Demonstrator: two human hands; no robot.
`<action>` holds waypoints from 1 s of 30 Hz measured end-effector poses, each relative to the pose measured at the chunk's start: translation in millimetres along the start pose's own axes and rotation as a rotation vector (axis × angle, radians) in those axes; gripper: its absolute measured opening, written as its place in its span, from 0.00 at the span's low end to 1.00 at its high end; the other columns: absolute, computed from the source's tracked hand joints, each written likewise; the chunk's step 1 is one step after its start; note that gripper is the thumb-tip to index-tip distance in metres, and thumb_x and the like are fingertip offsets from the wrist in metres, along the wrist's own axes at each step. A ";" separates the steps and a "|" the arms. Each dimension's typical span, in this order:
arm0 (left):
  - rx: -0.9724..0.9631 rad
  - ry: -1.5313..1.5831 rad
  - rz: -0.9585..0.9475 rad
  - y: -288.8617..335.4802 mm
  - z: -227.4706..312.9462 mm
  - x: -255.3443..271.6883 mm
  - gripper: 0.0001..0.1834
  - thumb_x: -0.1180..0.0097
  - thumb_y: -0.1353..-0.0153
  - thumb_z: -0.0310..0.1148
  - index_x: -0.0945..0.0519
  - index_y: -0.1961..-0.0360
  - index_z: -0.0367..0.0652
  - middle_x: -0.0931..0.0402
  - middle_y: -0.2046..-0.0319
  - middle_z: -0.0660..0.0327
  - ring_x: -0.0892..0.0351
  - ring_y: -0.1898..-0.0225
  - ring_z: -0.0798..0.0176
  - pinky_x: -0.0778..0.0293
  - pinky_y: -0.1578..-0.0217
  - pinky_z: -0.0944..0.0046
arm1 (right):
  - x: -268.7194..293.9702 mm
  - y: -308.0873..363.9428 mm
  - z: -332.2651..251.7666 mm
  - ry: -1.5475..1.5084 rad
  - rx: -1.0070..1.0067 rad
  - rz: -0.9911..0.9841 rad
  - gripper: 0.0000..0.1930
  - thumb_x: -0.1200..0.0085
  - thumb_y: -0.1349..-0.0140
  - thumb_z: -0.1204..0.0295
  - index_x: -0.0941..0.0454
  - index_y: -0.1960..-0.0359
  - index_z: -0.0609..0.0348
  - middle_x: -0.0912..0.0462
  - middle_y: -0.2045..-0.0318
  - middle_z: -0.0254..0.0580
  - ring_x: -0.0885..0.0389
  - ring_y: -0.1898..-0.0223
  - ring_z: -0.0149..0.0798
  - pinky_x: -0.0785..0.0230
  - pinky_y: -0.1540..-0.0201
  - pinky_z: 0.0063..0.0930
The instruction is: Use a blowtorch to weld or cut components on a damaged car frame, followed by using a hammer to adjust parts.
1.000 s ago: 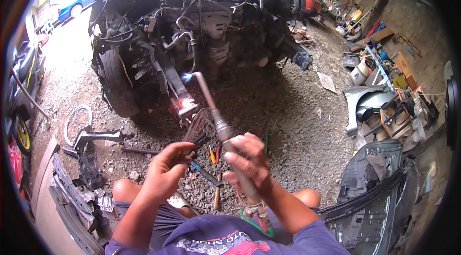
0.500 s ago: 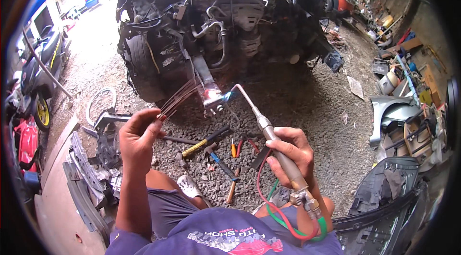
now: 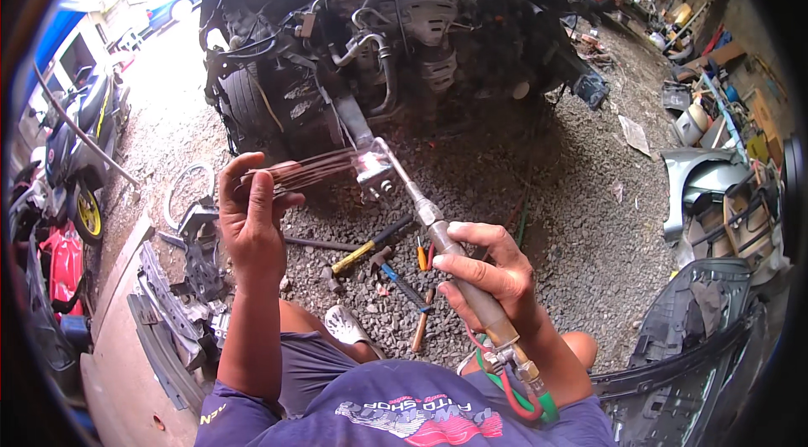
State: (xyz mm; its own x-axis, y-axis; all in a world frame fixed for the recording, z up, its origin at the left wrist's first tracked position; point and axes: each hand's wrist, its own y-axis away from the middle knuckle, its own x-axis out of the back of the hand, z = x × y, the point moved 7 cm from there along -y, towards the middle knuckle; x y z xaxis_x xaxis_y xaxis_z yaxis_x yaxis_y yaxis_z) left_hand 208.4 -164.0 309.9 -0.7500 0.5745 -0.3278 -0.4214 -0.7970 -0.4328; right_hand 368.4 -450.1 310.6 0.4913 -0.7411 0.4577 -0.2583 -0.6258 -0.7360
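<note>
My left hand pinches a bundle of thin copper-coloured filler rods between thumb and fingers. Their far ends reach to the metal bracket at the tip of the car's frame rail. In my right hand is a gas torch, gripped around its brass-coloured handle. The torch's bent tip is just above the bracket, where a pale pinkish glow shows; no distinct flame can be made out. A red hose and a green hose run from the torch's lower end.
The stripped car front fills the far middle. Below it on gravel lie a yellow-handled hammer, a blue-handled hammer and an orange screwdriver. Body panels lie left; a silver fender stands right. A motorcycle is far left.
The torch tip has shifted left and up, closer over the bracket, and its blue flame no longer shows. My left hand has risen slightly, its fingers more spread around the rods, which lie flatter.
</note>
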 end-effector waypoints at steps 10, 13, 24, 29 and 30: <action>0.073 -0.690 -0.358 9.1 9.3 -6.1 0.16 0.46 0.20 0.24 0.25 0.36 0.46 0.16 0.67 0.60 0.12 0.64 0.65 0.22 0.64 0.64 | 15.1 -2.0 10.6 -0.123 -0.114 0.046 0.19 0.28 0.44 0.81 0.07 0.49 0.55 0.17 0.43 0.53 0.12 0.48 0.48 0.16 0.46 0.36; 0.174 -1.190 -0.641 19.6 -2.2 -16.7 0.16 0.47 0.22 0.25 0.22 0.36 0.44 0.21 0.73 0.57 0.18 0.70 0.63 0.21 0.62 0.60 | 16.9 -3.4 14.6 -0.075 -0.139 0.065 0.20 0.28 0.44 0.82 0.08 0.48 0.55 0.16 0.43 0.53 0.11 0.48 0.48 0.16 0.46 0.36; 0.121 -0.773 -0.164 17.0 -28.5 17.9 0.15 0.48 0.15 0.34 0.16 0.36 0.43 0.23 0.71 0.64 0.20 0.75 0.76 0.20 0.75 0.67 | -8.2 -0.7 27.2 -0.039 -0.106 -0.010 0.21 0.28 0.45 0.81 0.08 0.48 0.55 0.16 0.44 0.55 0.11 0.48 0.51 0.16 0.46 0.40; 0.174 -0.938 -0.168 23.9 -42.9 33.9 0.13 0.46 0.17 0.34 0.14 0.40 0.48 0.20 0.75 0.61 0.19 0.76 0.70 0.25 0.74 0.61 | -10.0 -0.9 30.3 -0.056 -0.134 0.010 0.22 0.26 0.47 0.80 0.08 0.48 0.51 0.15 0.46 0.54 0.11 0.50 0.53 0.16 0.48 0.41; 0.157 -0.957 -0.184 25.4 -45.9 35.4 0.14 0.47 0.17 0.34 0.15 0.39 0.46 0.21 0.73 0.63 0.20 0.77 0.72 0.24 0.75 0.65 | -10.4 -1.2 29.8 -0.053 -0.129 0.009 0.22 0.26 0.47 0.80 0.08 0.48 0.51 0.15 0.46 0.54 0.11 0.50 0.52 0.16 0.48 0.40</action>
State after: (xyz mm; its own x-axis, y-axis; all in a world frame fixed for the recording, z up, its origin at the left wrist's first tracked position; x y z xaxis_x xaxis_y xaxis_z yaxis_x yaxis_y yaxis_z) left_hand 194.5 -155.4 248.8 -0.7329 0.3539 0.5810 -0.5837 -0.7659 -0.2697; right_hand 388.4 -434.3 291.9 0.5306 -0.7354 0.4216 -0.3665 -0.6475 -0.6681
